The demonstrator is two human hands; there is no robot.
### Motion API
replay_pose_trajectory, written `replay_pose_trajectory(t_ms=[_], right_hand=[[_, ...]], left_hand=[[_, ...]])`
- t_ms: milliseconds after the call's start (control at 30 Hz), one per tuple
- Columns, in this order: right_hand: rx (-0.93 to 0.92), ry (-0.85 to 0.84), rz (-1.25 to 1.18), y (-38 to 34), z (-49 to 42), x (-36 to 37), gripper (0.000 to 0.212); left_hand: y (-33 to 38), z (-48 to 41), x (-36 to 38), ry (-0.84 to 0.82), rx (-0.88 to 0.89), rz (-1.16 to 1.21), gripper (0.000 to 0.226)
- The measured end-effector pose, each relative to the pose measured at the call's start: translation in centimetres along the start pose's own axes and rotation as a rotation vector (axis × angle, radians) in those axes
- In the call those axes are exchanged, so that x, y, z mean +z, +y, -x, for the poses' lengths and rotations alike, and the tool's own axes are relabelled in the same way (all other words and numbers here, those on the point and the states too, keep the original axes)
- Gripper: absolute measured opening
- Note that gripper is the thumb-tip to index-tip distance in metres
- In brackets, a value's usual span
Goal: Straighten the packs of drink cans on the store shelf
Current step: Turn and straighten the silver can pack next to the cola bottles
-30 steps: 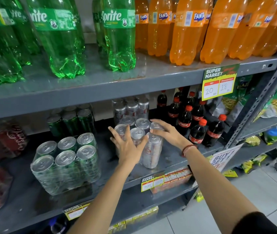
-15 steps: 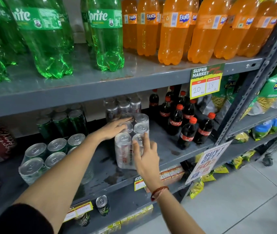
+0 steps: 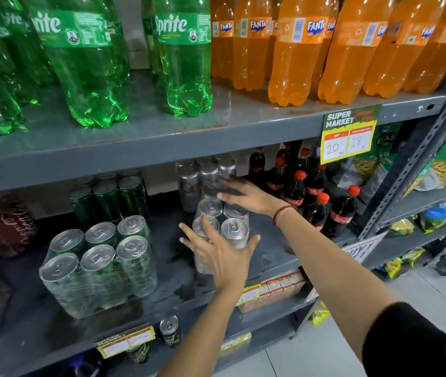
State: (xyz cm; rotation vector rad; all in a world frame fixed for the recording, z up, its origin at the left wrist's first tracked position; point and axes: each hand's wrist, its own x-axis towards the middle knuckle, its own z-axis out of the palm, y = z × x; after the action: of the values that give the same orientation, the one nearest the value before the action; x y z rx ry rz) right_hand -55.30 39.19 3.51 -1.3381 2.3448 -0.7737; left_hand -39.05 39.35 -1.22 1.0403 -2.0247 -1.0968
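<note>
A shrink-wrapped pack of silver cans [image 3: 234, 228] stands in the middle of the grey shelf [image 3: 270, 257]. My left hand [image 3: 219, 251] presses flat against its front, fingers spread. My right hand [image 3: 243, 194], with a red wristband, lies over the pack's rear top cans. Behind it stands a second silver can pack [image 3: 189, 183]. To the left a pack of green cans [image 3: 99, 268] sits turned at an angle near the front edge, with another green pack [image 3: 107, 197] at the back.
Small cola bottles [image 3: 314, 197] crowd the shelf right of the silver pack. Red can packs [image 3: 1, 229] fill the far left. Large Sprite [image 3: 94, 72] and Fanta bottles [image 3: 295, 55] line the upper shelf. A price tag [image 3: 348, 133] hangs from its edge. A loose can [image 3: 170, 329] stands below.
My hands have swapped places on the silver pack: the left went from its rear top to its front, the right from the front to the rear top.
</note>
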Motion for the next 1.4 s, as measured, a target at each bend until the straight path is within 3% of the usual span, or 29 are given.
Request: replay_pose_trajectory(t_ms=[67, 200, 400, 567, 667, 800, 1000, 1400], right_hand=[[-0.015, -0.07, 0.14, 0.3, -0.6, 0.6, 0.066], [0.061, 0.045, 0.183, 0.7, -0.1, 1.3, 0.064], [0.177, 0.174, 0.258, 1.7, 2.5, 1.2, 0.073], [0.204, -0.016, 0.128, 1.7, 3.5, 0.1, 0.11], [0.12, -0.058, 0.213, 1.7, 2.9, 0.3, 0.124], [0.058, 0.021, 0.295, 1.9, 2.4, 0.9, 0.119], [0.029, 0.117, 0.326, 1.9, 3.4, 1.8, 0.11], [0.03, 0.108, 0.313, 1.6, 7.4, 2.4, 0.108]], left_hand=[[-0.3, -0.4, 0.5, 0.018, -0.008, -0.031, 0.122], [-1.6, -1.9, 0.3, -0.001, 0.01, 0.006, 0.114], [-3.3, -8.2, -3.6, -0.378, 0.144, 0.008, 0.11], [-2.8, -11.9, -5.3, -0.563, 0.191, -0.202, 0.114], [-2.5, -12.5, -5.3, -0.577, 0.221, -0.303, 0.115], [-2.3, -11.8, -4.8, -0.517, 0.326, -0.452, 0.122], [-2.6, -10.9, -5.1, -0.481, 0.406, -0.459, 0.117], [-2.6, -7.1, -5.9, -0.517, 0.402, -0.483, 0.119]])
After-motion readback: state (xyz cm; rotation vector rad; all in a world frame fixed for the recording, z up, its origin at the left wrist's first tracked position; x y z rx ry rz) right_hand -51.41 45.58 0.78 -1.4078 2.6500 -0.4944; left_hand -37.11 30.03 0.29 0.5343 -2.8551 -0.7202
